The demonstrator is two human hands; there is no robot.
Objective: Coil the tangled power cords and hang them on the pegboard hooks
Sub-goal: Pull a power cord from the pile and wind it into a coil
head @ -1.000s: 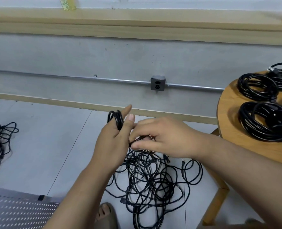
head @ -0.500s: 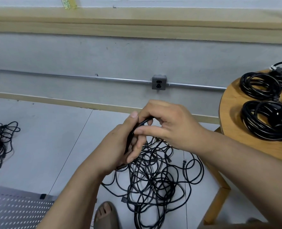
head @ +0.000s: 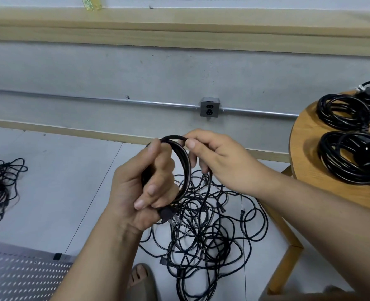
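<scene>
Power cord coil (head: 185,170): sits clasped in curled fingers of left hand (head: 136,187), top loop pinched by fingers of right hand (head: 223,161), above tangled cords (head: 201,235) on floor (head: 49,181). On worktop (head: 305,148), right: finished coils (head: 351,157).

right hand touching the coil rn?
Touching. The head view shows the right hand pinching the top of the coil between thumb and forefinger; the left hand grips its other side.

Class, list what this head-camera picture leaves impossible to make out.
Head view: the pegboard is cut by the bottom-left edge; no hooks show.
Head view: the coiled cords on the round table run off the right edge.
Head view: the left hand hides part of the coil it grips.
</scene>
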